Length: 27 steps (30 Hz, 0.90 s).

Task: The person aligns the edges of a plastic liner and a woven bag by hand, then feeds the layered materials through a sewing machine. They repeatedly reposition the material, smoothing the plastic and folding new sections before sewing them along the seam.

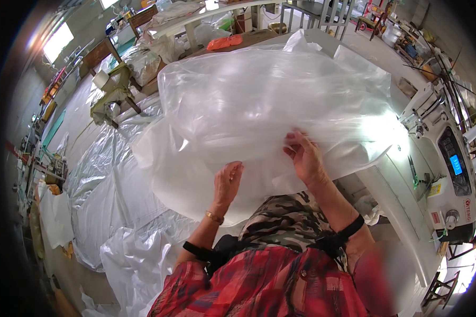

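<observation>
A large, translucent plastic sheet [211, 95] lies bunched and layered in front of me, spilling over my lap. My left hand [229, 182] is at its near part, fingers bent and pressed together; whether film is caught between them is hidden. Farther forward and to the right, my right hand [304, 156] is over the sheet with its fingers curved and thumb apart, slightly blurred. Streaks of blurred film run beside its fingertips. To the right of the sheet stands a white sewing machine [444, 174] with a lit blue display, its bright lamp shining on the sheet's right end.
More clear plastic film [111, 158] covers the floor at left. An orange-red bag [225, 42] sits behind the sheet, near a metal-legged table [317, 10]. Beside the machine bed [402, 211] are green-handled thread snips [414, 177]. A wooden chair [111, 87] stands at far left.
</observation>
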Tool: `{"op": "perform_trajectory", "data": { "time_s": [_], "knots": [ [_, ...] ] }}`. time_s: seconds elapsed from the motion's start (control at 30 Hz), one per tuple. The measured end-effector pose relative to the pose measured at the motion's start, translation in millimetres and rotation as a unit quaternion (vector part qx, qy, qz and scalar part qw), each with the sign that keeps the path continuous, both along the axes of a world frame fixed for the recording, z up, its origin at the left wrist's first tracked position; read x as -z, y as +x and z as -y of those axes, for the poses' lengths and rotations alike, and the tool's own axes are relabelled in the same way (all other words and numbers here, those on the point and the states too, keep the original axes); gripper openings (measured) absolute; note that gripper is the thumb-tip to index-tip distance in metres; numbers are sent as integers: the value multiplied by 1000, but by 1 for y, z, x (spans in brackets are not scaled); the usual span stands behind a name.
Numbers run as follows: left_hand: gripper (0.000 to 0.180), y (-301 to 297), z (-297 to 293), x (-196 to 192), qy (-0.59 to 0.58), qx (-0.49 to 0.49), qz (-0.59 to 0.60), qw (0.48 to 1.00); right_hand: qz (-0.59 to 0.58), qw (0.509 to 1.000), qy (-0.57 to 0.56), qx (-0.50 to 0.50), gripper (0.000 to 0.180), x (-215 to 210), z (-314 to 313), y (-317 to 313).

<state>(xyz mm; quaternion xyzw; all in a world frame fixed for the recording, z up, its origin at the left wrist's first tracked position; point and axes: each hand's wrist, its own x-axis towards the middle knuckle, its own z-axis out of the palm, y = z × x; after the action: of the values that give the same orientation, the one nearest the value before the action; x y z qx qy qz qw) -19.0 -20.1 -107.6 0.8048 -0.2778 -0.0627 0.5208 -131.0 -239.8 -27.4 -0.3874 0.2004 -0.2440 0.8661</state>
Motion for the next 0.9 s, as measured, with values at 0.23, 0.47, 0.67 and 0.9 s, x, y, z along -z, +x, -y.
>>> {"op": "perform_trajectory", "data": {
  "time_s": [0.23,0.47,0.67,0.9],
  "knots": [
    [73,24,-52,95,244,-253,179,919,4,949,-271,-160,24,-62,-40,-26],
    [50,133,-222,76,292,-300,174,891,76,967,-239,-48,37,-147,-21,-51],
    [48,276,-419,-106,491,-438,376,653,161,965,-202,38,44,-141,-33,-64],
    [57,325,-383,-232,353,-132,280,883,-59,970,-93,-218,42,-76,-80,-55]
  ]
}}
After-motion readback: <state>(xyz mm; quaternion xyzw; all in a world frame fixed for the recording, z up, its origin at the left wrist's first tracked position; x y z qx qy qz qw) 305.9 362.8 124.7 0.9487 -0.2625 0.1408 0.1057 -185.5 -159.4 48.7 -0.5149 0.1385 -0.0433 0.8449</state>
